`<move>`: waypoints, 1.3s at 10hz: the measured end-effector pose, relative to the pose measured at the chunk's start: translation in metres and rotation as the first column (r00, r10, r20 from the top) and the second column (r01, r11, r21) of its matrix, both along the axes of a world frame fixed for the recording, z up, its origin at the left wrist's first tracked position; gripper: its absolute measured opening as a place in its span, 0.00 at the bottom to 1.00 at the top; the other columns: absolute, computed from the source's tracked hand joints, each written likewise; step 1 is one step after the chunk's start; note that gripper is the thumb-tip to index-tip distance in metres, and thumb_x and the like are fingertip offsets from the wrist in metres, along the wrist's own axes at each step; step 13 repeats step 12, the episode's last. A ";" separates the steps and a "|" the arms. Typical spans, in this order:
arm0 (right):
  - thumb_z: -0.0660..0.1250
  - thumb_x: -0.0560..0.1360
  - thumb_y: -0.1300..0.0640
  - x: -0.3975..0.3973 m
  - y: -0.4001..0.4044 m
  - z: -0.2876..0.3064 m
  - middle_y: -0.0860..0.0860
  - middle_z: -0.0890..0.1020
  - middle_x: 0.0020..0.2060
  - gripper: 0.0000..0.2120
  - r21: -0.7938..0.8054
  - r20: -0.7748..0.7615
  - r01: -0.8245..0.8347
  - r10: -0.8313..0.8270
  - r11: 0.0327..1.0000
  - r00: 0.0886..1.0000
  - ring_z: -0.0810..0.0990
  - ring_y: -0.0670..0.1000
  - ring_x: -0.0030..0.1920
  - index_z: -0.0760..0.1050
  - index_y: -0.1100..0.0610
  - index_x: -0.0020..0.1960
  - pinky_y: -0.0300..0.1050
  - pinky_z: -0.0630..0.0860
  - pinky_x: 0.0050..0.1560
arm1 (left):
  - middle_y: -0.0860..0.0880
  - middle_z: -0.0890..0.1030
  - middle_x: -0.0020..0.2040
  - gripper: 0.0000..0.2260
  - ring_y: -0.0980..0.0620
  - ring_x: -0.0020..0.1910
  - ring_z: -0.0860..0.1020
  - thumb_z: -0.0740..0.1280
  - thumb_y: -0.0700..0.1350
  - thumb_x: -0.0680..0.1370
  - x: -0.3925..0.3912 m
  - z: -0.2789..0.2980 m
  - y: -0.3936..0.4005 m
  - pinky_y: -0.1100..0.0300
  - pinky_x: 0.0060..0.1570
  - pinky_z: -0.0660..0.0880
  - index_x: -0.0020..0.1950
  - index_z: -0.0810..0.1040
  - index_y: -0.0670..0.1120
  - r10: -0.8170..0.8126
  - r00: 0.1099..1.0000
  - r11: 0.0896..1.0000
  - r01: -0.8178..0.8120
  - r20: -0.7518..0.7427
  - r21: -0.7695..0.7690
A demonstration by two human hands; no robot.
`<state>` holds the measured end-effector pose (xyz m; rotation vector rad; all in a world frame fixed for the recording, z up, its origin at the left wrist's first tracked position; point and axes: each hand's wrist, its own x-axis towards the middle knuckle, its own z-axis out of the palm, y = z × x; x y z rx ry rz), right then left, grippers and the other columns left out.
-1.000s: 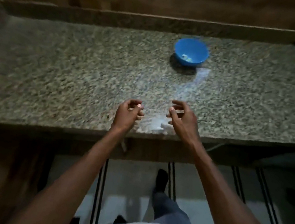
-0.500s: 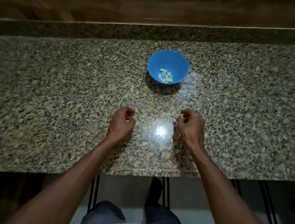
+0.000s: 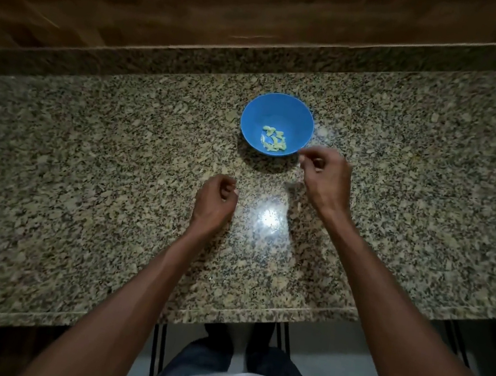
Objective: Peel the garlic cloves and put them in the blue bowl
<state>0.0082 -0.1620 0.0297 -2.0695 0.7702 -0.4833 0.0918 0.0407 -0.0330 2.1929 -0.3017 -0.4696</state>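
My right hand (image 3: 326,178) has advanced from the counter's near edge to the lower-right rim of the blue bowl (image 3: 295,114), fingertips pinched; contents indiscernible. My left hand (image 3: 214,203) stays curled below. Peeled cloves (image 3: 274,140) lie inside: probably a deposit.

The right hand (image 3: 326,179) left its place beside the left hand (image 3: 214,203) near the worktop's (image 3: 82,180) front edge and moved toward the back, reaching the near right rim of the blue bowl (image 3: 278,112), fingers curled in a pinch.
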 end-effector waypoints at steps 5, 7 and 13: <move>0.68 0.81 0.61 0.083 -0.049 -0.002 0.56 0.85 0.59 0.12 -0.049 -0.003 0.028 -0.028 0.998 1.000 0.84 0.51 0.57 0.83 0.60 0.64 0.42 0.80 0.60 | 0.45 0.82 0.50 0.16 0.49 0.42 0.81 0.64 0.54 0.85 0.071 0.021 -0.063 0.53 0.42 0.82 0.67 0.74 0.46 0.243 0.894 0.898 -0.354 -0.376 -0.262; 0.66 0.83 0.56 0.083 -0.062 -0.019 0.57 0.78 0.70 0.24 0.298 -0.217 0.021 0.046 0.954 0.975 0.81 0.58 0.64 0.70 0.59 0.78 0.60 0.82 0.61 | 0.43 0.76 0.70 0.20 0.42 0.66 0.78 0.62 0.47 0.85 0.086 0.032 -0.078 0.44 0.56 0.83 0.78 0.68 0.49 0.161 0.785 0.852 -0.417 -0.599 -0.318; 0.66 0.83 0.50 0.086 -0.041 -0.027 0.56 0.82 0.64 0.23 0.377 -0.177 0.077 -0.009 0.923 0.984 0.84 0.58 0.57 0.73 0.60 0.74 0.62 0.84 0.54 | 0.44 0.78 0.69 0.19 0.48 0.62 0.81 0.62 0.45 0.86 0.087 0.036 -0.051 0.49 0.55 0.83 0.78 0.69 0.47 0.197 0.827 0.843 -0.417 -0.527 -0.339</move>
